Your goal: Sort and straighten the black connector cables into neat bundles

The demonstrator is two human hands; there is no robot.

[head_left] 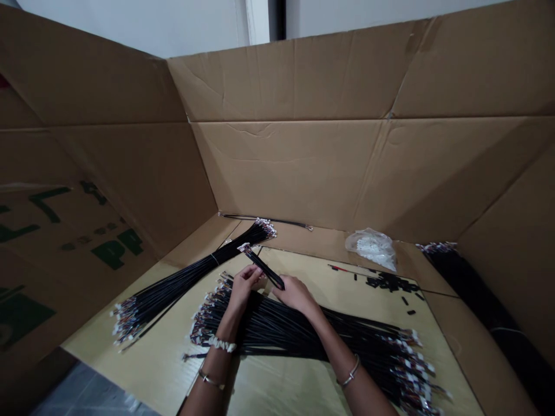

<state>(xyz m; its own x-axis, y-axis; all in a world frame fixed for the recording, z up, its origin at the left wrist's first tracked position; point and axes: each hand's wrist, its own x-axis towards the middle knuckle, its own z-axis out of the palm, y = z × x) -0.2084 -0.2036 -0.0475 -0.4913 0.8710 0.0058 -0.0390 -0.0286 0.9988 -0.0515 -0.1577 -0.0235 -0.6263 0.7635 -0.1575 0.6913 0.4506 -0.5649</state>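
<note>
My left hand (243, 283) and my right hand (295, 293) meet over a wooden board (277, 387), both pinched on a short black cable (263, 267) with a small connector at its far end. The cable slants up and to the left from my fingers. Under my wrists lies a wide pile of black cables (347, 341) with white and coloured connectors at both ends. A tied bundle of black cables (191, 277) lies to the left, angled toward the back.
Tall cardboard walls (303, 167) enclose the board on three sides. A clear bag of white parts (372, 247) sits at the back right, near scattered small black pieces (390, 283). Another cable bundle (468, 289) lies along the right wall, a single cable (264, 220) at the back.
</note>
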